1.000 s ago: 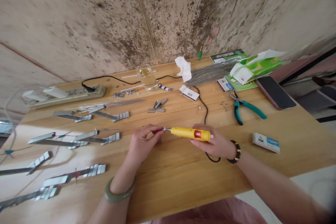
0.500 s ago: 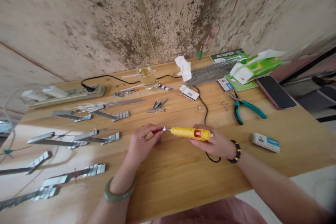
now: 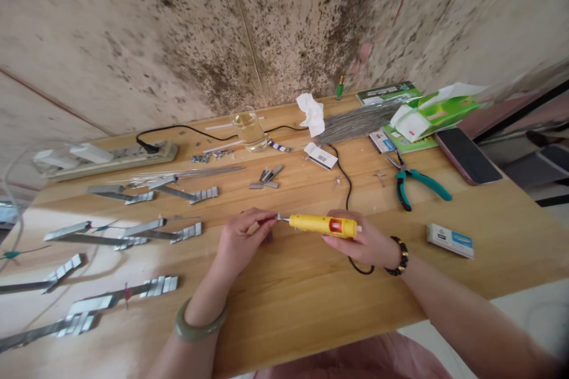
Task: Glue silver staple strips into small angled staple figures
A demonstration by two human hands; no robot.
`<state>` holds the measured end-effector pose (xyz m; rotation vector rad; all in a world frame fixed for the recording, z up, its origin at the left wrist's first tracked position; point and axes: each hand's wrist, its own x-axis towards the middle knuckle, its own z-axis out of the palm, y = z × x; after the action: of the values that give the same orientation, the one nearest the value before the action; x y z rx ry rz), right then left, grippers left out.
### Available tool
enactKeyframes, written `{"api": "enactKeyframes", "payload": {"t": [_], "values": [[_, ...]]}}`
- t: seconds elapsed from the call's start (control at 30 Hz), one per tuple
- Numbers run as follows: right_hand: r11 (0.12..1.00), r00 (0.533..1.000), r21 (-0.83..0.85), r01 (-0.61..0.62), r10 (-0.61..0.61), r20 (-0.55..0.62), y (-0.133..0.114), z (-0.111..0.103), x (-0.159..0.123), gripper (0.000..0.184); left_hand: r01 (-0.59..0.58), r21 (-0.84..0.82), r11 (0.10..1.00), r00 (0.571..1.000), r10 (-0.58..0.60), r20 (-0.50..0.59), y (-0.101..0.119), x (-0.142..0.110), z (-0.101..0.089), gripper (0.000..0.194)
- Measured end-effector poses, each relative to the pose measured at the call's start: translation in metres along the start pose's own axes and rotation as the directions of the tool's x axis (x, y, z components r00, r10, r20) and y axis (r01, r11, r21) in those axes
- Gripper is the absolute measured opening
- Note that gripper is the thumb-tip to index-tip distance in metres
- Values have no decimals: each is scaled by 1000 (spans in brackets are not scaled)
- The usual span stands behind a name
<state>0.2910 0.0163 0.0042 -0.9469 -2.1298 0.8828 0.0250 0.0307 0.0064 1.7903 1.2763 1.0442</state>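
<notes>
My right hand is wrapped round a yellow hot glue gun, which lies level and points left. A red part shows through the slot in its side. Its metal nozzle meets a small silvery piece pinched between the thumb and finger of my left hand. That piece looks like a short bit of staple strip, mostly hidden by the fingertips. A dark bit shows just below those fingertips. Beyond my hands lies a small pile of staple strips.
Joined staple-strip assemblies cover the left side. A power strip and a glass of yellowish liquid stand behind. On the right lie teal-handled pliers, a staple box, a phone and a wire bundle. A black cord runs nearby.
Almost nothing has moved. The small silvery piece in my left fingertips has turned slightly at the nozzle, and both hands keep their places.
</notes>
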Motion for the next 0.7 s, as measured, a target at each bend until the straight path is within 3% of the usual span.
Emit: {"api": "enactKeyframes", "payload": {"t": [0.27,0.7], "values": [[1000,997,-27,-11,9,-70,1,1,-1,14,0,-75,997,1000,2,29,0,-1,1,13],[1000,999,-10,-23,22,-43,-2,-2,1,15,10,-115,993,1000,-8,19,2,-2,-1,12]]}}
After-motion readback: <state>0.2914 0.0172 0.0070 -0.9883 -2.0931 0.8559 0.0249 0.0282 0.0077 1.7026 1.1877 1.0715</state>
